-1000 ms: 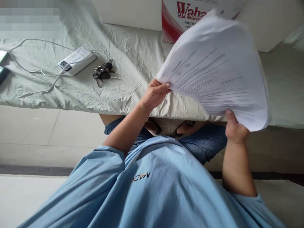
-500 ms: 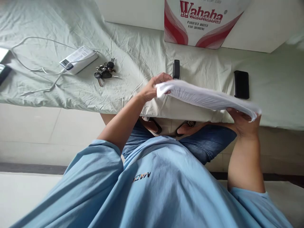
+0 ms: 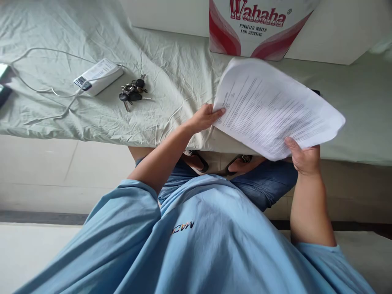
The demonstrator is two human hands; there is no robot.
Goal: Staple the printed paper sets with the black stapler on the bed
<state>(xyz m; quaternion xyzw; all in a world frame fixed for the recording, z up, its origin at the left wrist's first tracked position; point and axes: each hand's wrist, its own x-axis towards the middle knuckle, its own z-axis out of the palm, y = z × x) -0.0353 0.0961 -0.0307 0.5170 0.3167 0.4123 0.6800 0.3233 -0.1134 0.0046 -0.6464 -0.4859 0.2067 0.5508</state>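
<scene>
the person holds a stack of printed papers with both hands, above the near edge of a bed with a pale green sheet. the left hand is at 9 o'clock of the papers and pinches their left edge, the fingers closed on it. the right hand is at 5 o'clock of the papers and grips the lower right corner, with the thumb on top of the page. the papers are tilted, so the printed face shows to the camera.

on the sheet, at 9 o'clock from the papers and well apart from them, lies a bunch of keys. just beside the keys, at 10 o'clock of them, lies a white power bank with a white cable that runs over the sheet to the left. at 12 o'clock of the papers stands a red and white carton with the word "wahaha" on it.
</scene>
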